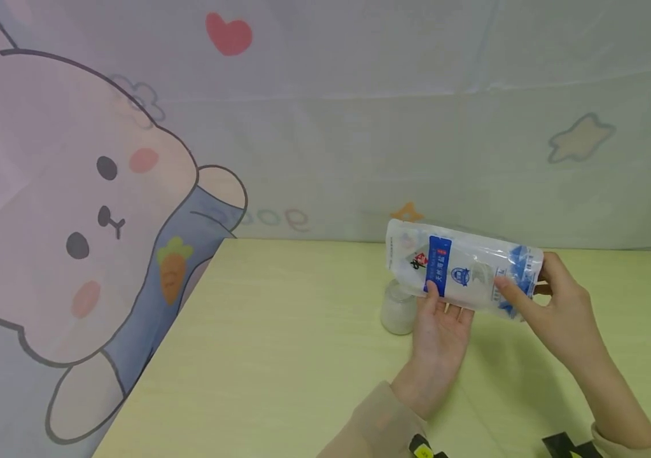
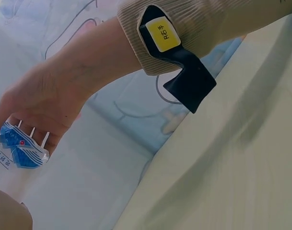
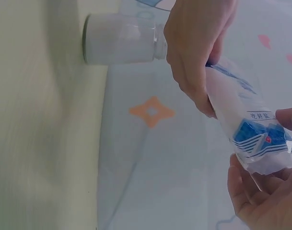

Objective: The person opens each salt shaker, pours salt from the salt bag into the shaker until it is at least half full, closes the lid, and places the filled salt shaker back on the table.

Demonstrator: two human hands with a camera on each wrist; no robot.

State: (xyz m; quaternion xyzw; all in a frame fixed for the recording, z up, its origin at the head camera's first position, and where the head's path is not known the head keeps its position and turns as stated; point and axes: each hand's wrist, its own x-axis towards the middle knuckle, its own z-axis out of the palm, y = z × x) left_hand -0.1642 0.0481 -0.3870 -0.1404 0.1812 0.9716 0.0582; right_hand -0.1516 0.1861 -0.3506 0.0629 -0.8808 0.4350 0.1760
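You have the white bag [image 1: 462, 275] raised over the table [image 1: 279, 356], at 2 o'clock from the jar [image 1: 398, 315]. Your right hand [image 1: 562, 312], at the bag's 3-to-4 o'clock end, pinches it with the thumb in front; your left hand [image 1: 441, 331], at 7 o'clock, holds its lower edge, thumb on the front and fingers beneath. The step in hand looks like steadying the bag; your next move likely calls for keeping that support while either grip shifts. The bag's 9 o'clock end overlaps the jar's top in the head view, so mind that glass. Table runs widest toward 9 o'clock, ending in a slanting edge; at 12 o'clock the wall hanging [image 1: 331, 159] limits your reach just beyond the bag.
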